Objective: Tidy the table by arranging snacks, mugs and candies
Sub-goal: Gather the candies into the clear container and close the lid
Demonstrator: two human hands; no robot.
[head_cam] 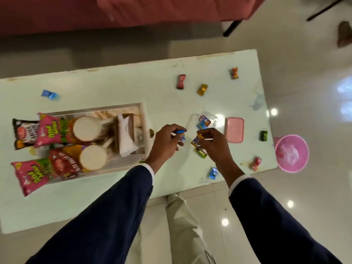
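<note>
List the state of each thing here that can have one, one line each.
left hand: grips a blue-wrapped candy.
right hand: pinches wrapped candies.
clear container: open, candies inside.
pink lid: off, flat on the table.
two mugs: in the tray, whether upright or inverted cannot be told.
snack packets: sealed, lying across the tray's left end.
pink bin: uncovered, on the floor.
</note>
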